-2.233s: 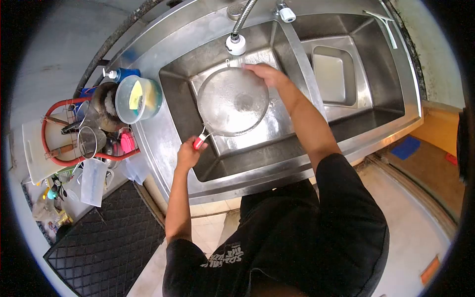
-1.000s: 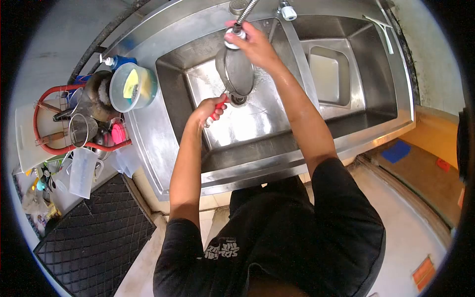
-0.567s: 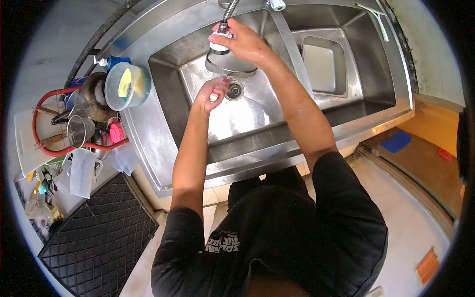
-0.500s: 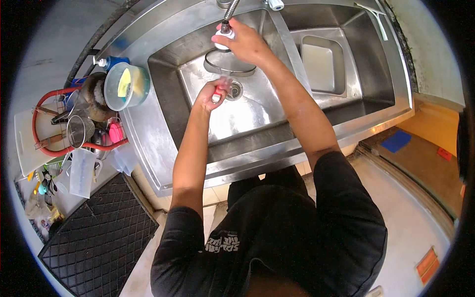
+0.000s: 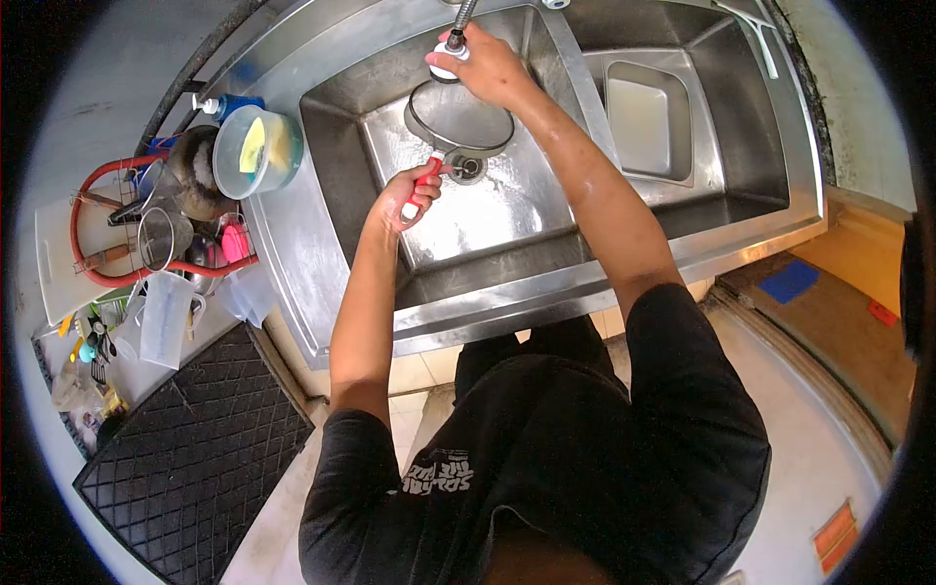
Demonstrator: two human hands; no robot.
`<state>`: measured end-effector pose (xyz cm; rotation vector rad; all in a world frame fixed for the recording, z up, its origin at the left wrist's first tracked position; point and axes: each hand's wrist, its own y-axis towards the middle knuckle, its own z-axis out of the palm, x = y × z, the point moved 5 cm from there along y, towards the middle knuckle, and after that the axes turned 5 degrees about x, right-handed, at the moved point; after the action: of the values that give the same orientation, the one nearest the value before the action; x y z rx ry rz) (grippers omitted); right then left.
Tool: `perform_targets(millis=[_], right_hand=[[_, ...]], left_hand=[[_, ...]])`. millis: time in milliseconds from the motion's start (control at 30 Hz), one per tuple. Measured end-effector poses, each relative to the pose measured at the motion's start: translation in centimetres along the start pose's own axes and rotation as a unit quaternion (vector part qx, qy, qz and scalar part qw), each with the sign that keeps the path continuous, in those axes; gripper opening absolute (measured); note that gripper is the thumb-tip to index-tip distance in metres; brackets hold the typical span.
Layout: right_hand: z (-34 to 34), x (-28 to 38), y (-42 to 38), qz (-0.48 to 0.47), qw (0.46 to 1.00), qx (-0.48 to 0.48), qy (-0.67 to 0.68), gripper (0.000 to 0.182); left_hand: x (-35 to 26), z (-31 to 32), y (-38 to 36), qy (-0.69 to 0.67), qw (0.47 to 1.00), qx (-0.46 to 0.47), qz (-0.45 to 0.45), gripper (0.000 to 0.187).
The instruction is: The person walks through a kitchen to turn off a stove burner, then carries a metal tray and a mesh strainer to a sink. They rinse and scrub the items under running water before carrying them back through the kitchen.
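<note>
My left hand is closed around the red-and-white handle of a round strainer, which is tilted over the left sink basin. Its thin metal rim and grey mesh face partly upward, just above the drain. In my right hand is the white spray head of a faucet, hanging from a coiled metal hose. The spray head points down at the strainer, close over its far edge. Whether water is flowing cannot be made out clearly.
A rectangular metal pan sits in the right basin. Left of the sink stand a clear tub with a yellow sponge, a blue pump bottle and a red-rimmed rack with cookware. A squeegee-like white tool lies at the right rim.
The strainer has turned in my left hand, so its round face shows more and its handle is plainly visible. My right hand still holds the spray head above it.
</note>
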<state>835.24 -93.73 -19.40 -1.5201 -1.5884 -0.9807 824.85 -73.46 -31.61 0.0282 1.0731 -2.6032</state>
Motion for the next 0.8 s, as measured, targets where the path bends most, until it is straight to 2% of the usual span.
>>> perform_targets(millis=[133,267,367,433,467,567,700,800], right_hand=[[0.8,-0.2,0.1,-0.013,0.999,-0.021,0.046,0.053],[3.0,-3.2,-1.1,0.003,0.997,-0.047,0.058,0.055],[7.7,-12.1,-0.5,0.138,0.977,0.051,0.152,0.047],[9.4,-14.2,-1.7,0.236,0.919,0.171,0.266,0.041],[10.2,-14.8,-2.2,0.282,0.875,0.229,0.32,0.038],[11.7,-15.7,-2.2,0.296,0.829,0.257,0.399,0.036],[12.1,-16.8,-1.4,0.31,0.826,0.253,0.397,0.015],[11.9,-17.1,-1.1,0.331,0.817,0.238,0.407,0.008]], left_hand=[[0.0,0.3,-0.3,0.009,1.0,-0.016,0.007,0.028],[-0.2,1.3,-0.3,0.008,1.0,-0.016,0.012,0.027],[-0.6,2.3,0.2,0.042,0.999,-0.02,0.019,0.026],[-1.0,3.1,0.6,0.065,0.997,-0.023,0.019,0.026],[-1.0,3.5,0.8,0.077,0.996,-0.033,0.017,0.032],[-1.3,4.5,1.4,0.117,0.993,-0.032,0.009,0.024],[-1.5,4.5,3.0,0.131,0.99,-0.048,-0.006,0.028],[-1.7,4.8,3.9,0.147,0.988,-0.049,-0.012,0.027]])
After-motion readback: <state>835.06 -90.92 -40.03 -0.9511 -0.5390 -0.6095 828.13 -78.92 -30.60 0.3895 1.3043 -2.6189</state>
